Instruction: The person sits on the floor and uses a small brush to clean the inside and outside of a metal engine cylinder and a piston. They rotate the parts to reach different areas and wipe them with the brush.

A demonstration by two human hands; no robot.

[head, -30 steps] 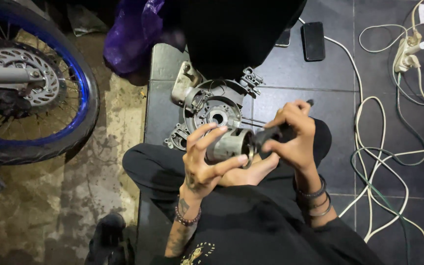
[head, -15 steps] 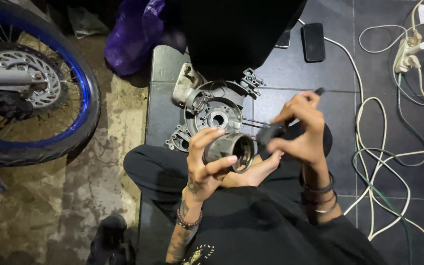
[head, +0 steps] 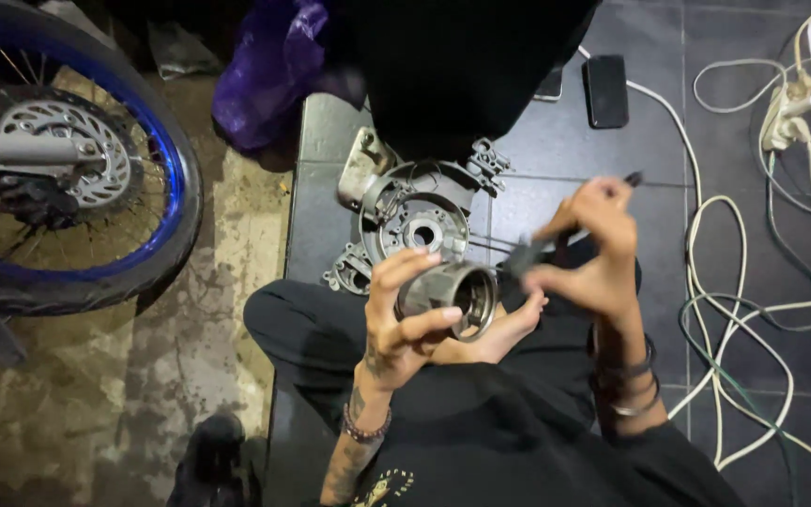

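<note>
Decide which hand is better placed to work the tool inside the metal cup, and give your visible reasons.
Probably the right hand: it grips the dark tool, whose tip sits beside the open mouth of the metal cup. The left hand is wrapped around the cup, steadying it.

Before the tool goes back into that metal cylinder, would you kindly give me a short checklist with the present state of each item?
1. Left hand grips the metal cylinder firmly: ok, fingers wrap its side.
2. Cylinder's open end faces the tool: ok.
3. Right hand holds the dark tool: ok, though blurred.
4. Tool tip is clear of the cylinder: ok, it sits beside the rim.
5. Inside of the cylinder is free of debris: cannot tell.
6. White cables are clear of both hands: ok.
</note>
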